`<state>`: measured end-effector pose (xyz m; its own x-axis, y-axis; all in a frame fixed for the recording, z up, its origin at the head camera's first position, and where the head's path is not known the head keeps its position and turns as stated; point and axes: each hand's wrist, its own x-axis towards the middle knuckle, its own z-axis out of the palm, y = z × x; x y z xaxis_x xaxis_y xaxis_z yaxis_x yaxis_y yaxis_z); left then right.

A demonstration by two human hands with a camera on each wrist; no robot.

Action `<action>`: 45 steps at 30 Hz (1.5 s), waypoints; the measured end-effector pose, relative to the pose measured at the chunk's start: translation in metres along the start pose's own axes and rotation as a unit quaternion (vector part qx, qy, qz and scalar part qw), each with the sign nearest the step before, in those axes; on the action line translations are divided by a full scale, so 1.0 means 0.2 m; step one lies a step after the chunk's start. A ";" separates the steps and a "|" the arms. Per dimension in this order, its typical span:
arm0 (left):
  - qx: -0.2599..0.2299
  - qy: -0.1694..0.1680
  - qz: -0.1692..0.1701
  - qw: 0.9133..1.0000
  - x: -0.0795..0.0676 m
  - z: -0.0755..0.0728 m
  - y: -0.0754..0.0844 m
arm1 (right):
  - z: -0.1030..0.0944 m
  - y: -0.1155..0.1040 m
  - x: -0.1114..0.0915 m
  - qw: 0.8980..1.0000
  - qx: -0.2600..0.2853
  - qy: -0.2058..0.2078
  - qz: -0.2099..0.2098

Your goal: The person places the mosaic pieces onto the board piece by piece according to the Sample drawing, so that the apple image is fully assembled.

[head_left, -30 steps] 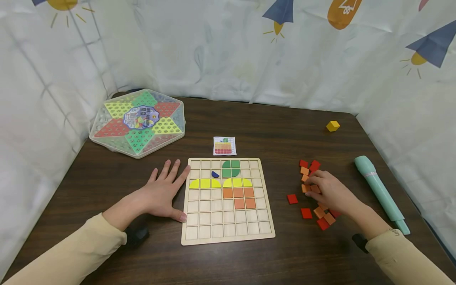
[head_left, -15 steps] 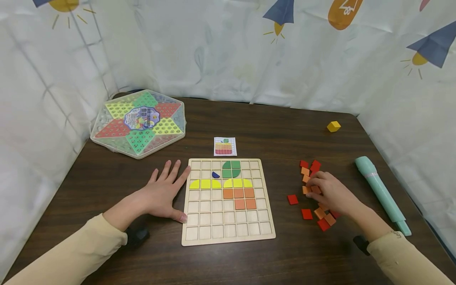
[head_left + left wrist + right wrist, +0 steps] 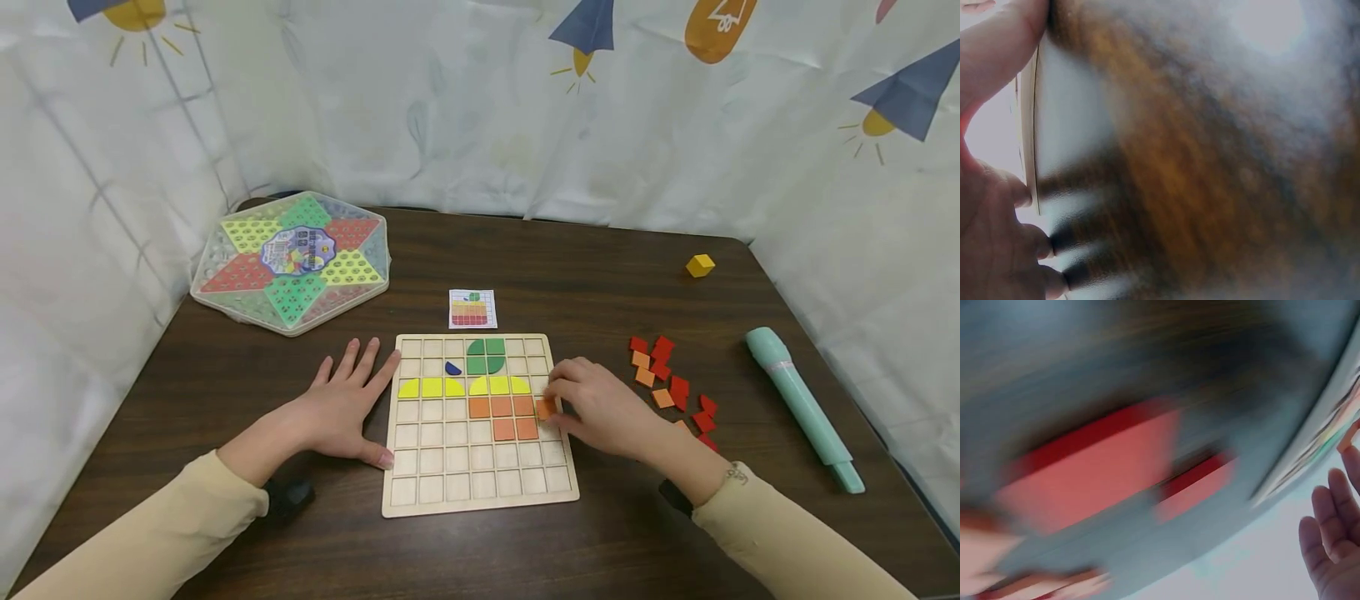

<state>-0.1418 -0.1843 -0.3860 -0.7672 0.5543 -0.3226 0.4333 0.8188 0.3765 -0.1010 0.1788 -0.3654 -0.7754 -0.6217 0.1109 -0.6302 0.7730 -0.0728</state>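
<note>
A pale wooden grid board (image 3: pixel 480 508) lies flat on the dark table, holding green, yellow, orange and blue pieces in its cells. My left hand (image 3: pixel 341 410) rests spread beside it, index finger and thumb touching the left edge. At the board's right side, my right hand (image 3: pixel 603 407) pinches an orange square tile (image 3: pixel 545 409) between thumb and fingers, over the right column beside the upper orange row. In the right wrist view, a bit of that orange tile (image 3: pixel 1348 439) shows at the fingertips. The left wrist view is mostly blurred tabletop.
Loose red tiles (image 3: pixel 678 390) and orange tiles (image 3: pixel 644 377) are scattered right of the board. Behind the board lies a small printed card (image 3: pixel 472 309). A Chinese checkers box (image 3: pixel 298 250), a yellow block (image 3: pixel 701 266) and a mint-green stick (image 3: pixel 806 404) lie farther out.
My right hand has moved left from the loose tiles to the board's right edge, carrying an orange tile. Several tiles it had covered now show. The left hand stays in place.
</note>
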 end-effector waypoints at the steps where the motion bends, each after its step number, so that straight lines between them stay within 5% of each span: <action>1: -0.001 0.000 0.000 1.000 0.00 0.00 0.00 | 0.01 -0.04 0.03 1.000 -0.001 -0.005 -0.010; 8: -0.001 0.001 0.001 1.000 0.01 0.01 -0.01 | 0.04 -0.22 0.18 0.998 -0.017 -0.038 -0.048; 18: 0.004 0.000 0.000 1.000 0.01 0.01 -0.01 | 0.08 -0.31 0.24 0.997 -0.038 -0.043 -0.052; 45: 0.003 -0.001 -0.001 1.000 0.01 0.00 0.00 | 0.07 -0.32 0.24 0.998 -0.030 -0.045 -0.037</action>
<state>-0.1433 -0.1844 -0.3859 -0.7676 0.5524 -0.3251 0.4344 0.8213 0.3699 -0.0981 0.0984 -0.3685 -0.7287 -0.6844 0.0243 -0.6847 0.7288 -0.0070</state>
